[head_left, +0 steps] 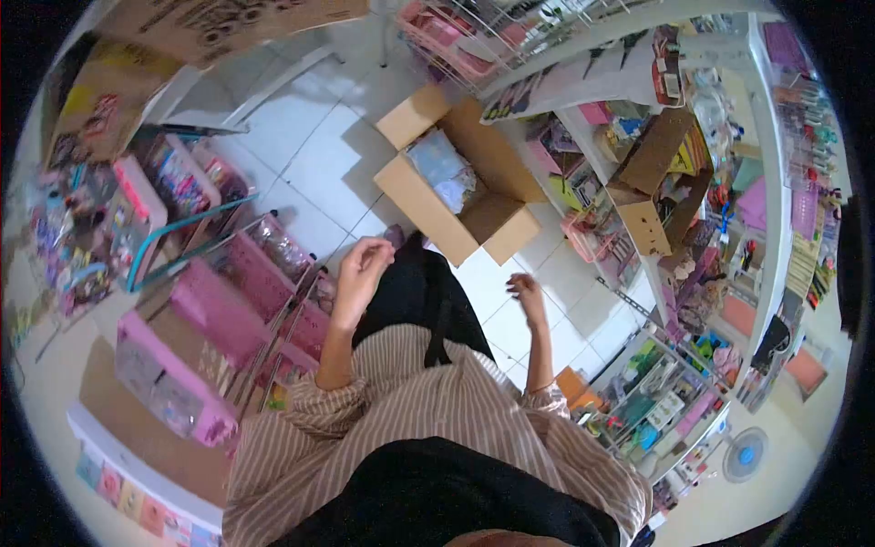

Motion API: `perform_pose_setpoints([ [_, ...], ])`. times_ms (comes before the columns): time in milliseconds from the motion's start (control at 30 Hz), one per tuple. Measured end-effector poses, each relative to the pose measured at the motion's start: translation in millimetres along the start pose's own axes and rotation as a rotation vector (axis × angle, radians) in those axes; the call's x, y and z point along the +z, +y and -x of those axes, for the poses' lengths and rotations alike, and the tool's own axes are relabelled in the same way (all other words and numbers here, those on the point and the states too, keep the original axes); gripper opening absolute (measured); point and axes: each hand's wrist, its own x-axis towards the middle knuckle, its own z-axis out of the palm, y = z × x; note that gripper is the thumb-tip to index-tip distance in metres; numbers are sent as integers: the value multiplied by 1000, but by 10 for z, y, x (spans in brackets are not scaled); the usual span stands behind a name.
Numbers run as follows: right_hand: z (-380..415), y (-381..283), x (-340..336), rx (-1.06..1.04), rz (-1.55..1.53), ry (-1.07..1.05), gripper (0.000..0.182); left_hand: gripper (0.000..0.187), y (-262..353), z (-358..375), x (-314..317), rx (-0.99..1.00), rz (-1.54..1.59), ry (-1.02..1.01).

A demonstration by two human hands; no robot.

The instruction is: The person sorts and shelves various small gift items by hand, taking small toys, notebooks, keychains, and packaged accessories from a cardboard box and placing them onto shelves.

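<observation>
My left hand [366, 263] is raised over my dark-clothed leg, its fingers bent together toward the thumb. No object shows in it. On the other side, my right hand [526, 294] hangs above the white tiles with loosely curled, separate fingers and nothing in them. Ahead of both hands an open cardboard box [424, 208] stands on the floor with its flaps folded out. Inside it lies a light blue and white bundle [443, 164], apparently in plastic. Neither hand touches the box.
Pink baskets [219, 310] on a rack line the left side. Shelves [629, 264] full of small goods run along the right, with another open carton [658, 196]. Large cartons [118, 100] are at upper left, and a wire rack [474, 46] stands at the top. White tiles [314, 159] cover the floor.
</observation>
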Motion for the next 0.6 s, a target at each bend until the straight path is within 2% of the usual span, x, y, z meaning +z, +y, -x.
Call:
perform_pose_setpoints([
  [67, 30, 367, 132, 49, 67, 13, 18, 11, -290, -168, 132, -126, 13, -30],
  [133, -35, 695, 308, 123, 146, -30, 17, 10, -519, -349, 194, -120, 26, -34],
  [233, -141, 862, 562, 190, 100, -106, 16, 11, -863, -502, 294, -148, 2, -33],
  [333, -539, 1141, 687, 112, 25, -82, 16, 10, -1276, -616, 352, -116, 92, 20],
  [367, -694, 1234, 718, 117, -90, -22, 16, 10, -1353, -628, 379, -135, 93, 7],
  [433, -1024, 1298, 747, 124, -118, 52, 17, 10, -1491, -713, 419, -263, 11, 23],
  [567, -1868, 1336, 797, -6, -77, 110, 17, 7, -1813, -904, 559, -244, -4, 48],
  [600, -2132, 1386, 800, -51, 11, 121, 16, 8, -1950, -963, 596, -297, 20, 65],
])
